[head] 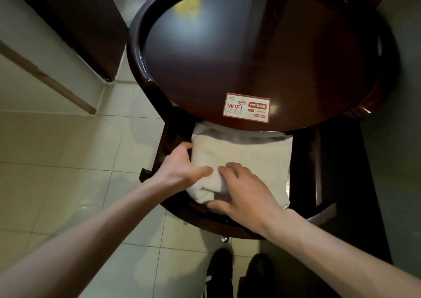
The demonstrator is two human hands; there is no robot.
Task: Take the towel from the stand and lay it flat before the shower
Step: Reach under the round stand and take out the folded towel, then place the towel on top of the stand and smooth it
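Pale tiled floor, dark round wooden stand. Folded white towel lies on the stand's lower shelf, under the top surface at 6 o'clock. Left hand grips the towel's 9 o'clock edge, thumb on top. Right hand clasps its 6 o'clock edge. WiFi card sits on the surface.

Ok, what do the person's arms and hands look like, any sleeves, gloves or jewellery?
The left hand and right hand are bare: no gloves, rings, watch or bracelet visible. No sleeves show anywhere up to the frame's edge.
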